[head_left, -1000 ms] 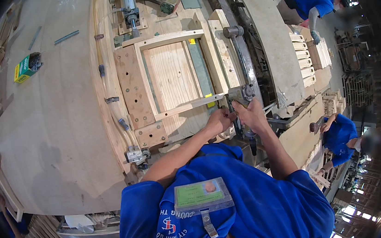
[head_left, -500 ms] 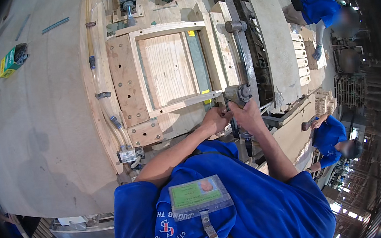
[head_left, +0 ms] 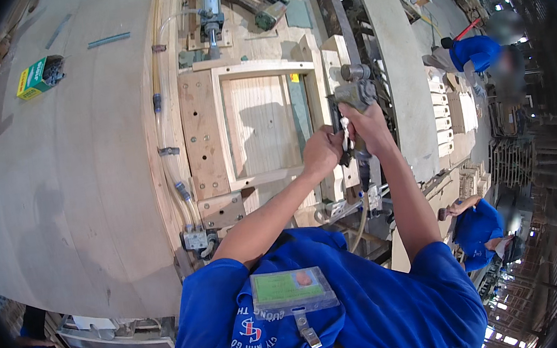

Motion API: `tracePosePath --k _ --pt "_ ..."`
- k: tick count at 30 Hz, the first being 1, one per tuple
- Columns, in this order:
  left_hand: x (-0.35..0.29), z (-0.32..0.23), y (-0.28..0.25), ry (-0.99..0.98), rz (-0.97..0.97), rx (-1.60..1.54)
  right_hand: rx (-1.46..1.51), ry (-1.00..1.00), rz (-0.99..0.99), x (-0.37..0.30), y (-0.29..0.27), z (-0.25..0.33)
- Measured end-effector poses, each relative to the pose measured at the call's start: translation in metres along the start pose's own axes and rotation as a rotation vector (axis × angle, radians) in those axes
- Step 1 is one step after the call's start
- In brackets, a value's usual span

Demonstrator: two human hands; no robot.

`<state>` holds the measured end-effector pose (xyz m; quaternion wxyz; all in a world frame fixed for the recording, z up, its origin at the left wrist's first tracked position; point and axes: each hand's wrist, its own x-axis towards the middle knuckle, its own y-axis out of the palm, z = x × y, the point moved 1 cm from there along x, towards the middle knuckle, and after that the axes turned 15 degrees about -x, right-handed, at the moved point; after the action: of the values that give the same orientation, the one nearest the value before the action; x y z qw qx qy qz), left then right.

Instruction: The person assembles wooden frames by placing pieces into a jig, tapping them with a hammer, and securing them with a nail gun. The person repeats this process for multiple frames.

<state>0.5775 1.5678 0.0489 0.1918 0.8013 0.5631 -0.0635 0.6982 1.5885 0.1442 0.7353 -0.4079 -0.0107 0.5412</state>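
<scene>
A pneumatic nail gun [head_left: 356, 92] is gripped in my right hand [head_left: 370, 125], over the right side of a wooden jig. My left hand [head_left: 323, 150] is closed, its fingertips pressed at the tool's dark magazine [head_left: 337, 117]; a small pale spot shows between the hands, too bright to make out. Left of the tool, a rectangular frame of light wood [head_left: 222, 129] lies flat in the jig, around a pale board [head_left: 259, 121]. My hands and the tool partly cover the frame's right rail. Just beyond the tool sits a metal cylinder like a hammer head [head_left: 354, 71].
An air cylinder [head_left: 210, 8] and a second nail gun [head_left: 254, 7] lie at the jig's far end. Air hoses [head_left: 163, 118] run along its left side. A green and yellow box [head_left: 41, 78] stands on the left tabletop [head_left: 77, 195]. Two co-workers [head_left: 473, 55] are at the right.
The nail gun and both hands have moved away from me, from the frame's near right corner to partway along its right side. The whole view has shifted slightly.
</scene>
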Motion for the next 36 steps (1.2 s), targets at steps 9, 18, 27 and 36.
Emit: tracePosePath --k 9,18,27,36 --pt "0.078 -0.006 -0.013 0.086 -0.141 0.042 0.052 -0.109 -0.035 0.097 0.019 0.026" --pt "0.085 0.001 -0.013 -0.027 -0.106 -0.120 -0.033 -0.071 0.018 0.102 0.020 0.032" --pt "0.097 0.013 -0.013 -0.035 -0.098 -0.008 -0.110 -0.098 -0.041 0.098 0.029 0.039" --pt "0.071 -0.016 -0.031 0.091 -0.278 -0.205 -0.220 -0.205 0.129 0.088 0.038 0.069"
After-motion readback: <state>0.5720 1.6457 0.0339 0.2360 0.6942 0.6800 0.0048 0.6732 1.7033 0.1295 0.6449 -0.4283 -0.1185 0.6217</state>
